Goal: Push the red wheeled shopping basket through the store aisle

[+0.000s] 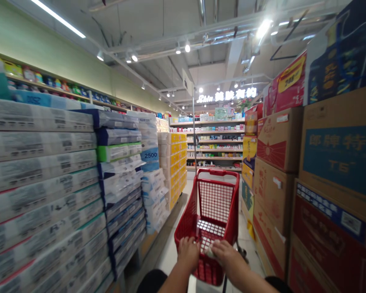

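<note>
A red plastic shopping cart (217,185) with a grid-like basket stands right in front of me in the aisle. My left hand (188,251) lies over its near edge, fingers curled down and closed on it. Beside it, my right hand (225,253) is closed on the same near edge. Something small and pale shows under the right fingertips; what it is I cannot make out. The hands hide most of the cart's handle. Through the grid, the visible part of the basket holds no goods.
Stacked packs of paper goods (42,175) line the left, with yellow-and-white packs (172,162) farther along. Tall piles of cardboard boxes (276,191) stand close on the right. Ahead, a thin pole (194,134) rises before stocked shelves (215,148). Pale floor (167,248) runs between.
</note>
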Motion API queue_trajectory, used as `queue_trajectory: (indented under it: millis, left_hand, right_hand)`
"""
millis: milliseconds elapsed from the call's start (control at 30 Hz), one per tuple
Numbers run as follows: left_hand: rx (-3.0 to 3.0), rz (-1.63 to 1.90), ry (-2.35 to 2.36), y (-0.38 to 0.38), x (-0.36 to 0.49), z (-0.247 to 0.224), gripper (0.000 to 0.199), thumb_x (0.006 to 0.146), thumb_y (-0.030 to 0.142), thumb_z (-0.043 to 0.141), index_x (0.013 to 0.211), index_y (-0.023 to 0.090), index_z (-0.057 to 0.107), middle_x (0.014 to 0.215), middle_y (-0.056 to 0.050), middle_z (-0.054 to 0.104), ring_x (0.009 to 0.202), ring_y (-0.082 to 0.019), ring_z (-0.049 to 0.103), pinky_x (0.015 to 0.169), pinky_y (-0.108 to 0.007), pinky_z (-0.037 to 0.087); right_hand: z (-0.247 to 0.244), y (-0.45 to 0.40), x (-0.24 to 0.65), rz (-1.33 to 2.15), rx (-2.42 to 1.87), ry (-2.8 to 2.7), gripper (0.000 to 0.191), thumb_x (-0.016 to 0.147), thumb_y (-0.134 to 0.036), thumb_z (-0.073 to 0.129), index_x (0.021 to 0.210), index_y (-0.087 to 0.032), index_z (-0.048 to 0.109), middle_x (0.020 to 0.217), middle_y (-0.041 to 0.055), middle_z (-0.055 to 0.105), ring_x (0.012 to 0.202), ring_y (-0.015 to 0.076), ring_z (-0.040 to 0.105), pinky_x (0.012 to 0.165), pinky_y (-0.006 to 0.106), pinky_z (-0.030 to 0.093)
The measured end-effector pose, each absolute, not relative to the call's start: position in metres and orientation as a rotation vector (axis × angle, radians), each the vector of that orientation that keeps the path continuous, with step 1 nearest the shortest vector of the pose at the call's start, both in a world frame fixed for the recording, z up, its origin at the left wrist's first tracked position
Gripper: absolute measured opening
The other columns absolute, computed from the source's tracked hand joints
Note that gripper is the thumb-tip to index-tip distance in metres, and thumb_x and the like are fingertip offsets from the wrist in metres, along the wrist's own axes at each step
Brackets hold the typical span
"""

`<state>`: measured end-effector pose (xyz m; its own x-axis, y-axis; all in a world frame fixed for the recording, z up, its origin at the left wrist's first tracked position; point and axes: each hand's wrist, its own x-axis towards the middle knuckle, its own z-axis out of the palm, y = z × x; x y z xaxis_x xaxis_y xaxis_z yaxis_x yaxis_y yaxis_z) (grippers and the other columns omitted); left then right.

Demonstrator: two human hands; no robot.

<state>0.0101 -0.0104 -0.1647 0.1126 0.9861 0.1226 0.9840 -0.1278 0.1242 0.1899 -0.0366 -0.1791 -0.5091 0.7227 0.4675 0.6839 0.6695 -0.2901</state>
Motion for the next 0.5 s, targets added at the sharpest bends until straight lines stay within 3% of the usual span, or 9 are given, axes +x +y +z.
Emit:
queue_trajectory:
  millis: [133,300,500]
  left_hand:
    - [2.309,0.296,2.073,-0.007,0.012,-0.165,0.049,0.096,0.029,0.026,0.115,0.022,0.07,0.131,-0.005,0.06,0.129,-0.027,0.044,0.113,-0.044,0.023]
    - [2.29,0.366,2.048,-0.004,0.013,-0.168,0.048,0.095,0.03,0.026,0.119,0.023,0.067,0.13,-0.003,0.062,0.129,-0.025,0.044,0.113,-0.043,0.022]
    - [2.38,0.385,2.0,-0.001,0.013,-0.176,0.049,0.095,0.028,0.025,0.112,0.021,0.071,0.13,-0.005,0.061,0.128,-0.028,0.044,0.112,-0.046,0.023]
  right_hand:
    - [-0.181,-0.038,0.182,0.126,-0.958,-2.444,0.03,0.088,-0.018,0.048,0.107,-0.025,0.069,0.111,0.0071,0.068,0.11,0.0235,0.055,0.105,0.039,0.038]
    - [-0.175,-0.033,0.184,0.14,-1.236,-2.312,0.035,0.09,-0.017,0.044,0.118,-0.021,0.065,0.127,0.011,0.06,0.121,0.0263,0.048,0.106,0.041,0.036]
    - [-0.174,-0.025,0.188,0.221,-1.139,-2.379,0.031,0.086,-0.01,0.045,0.104,-0.017,0.069,0.1,0.0096,0.069,0.109,0.0243,0.055,0.109,0.044,0.028]
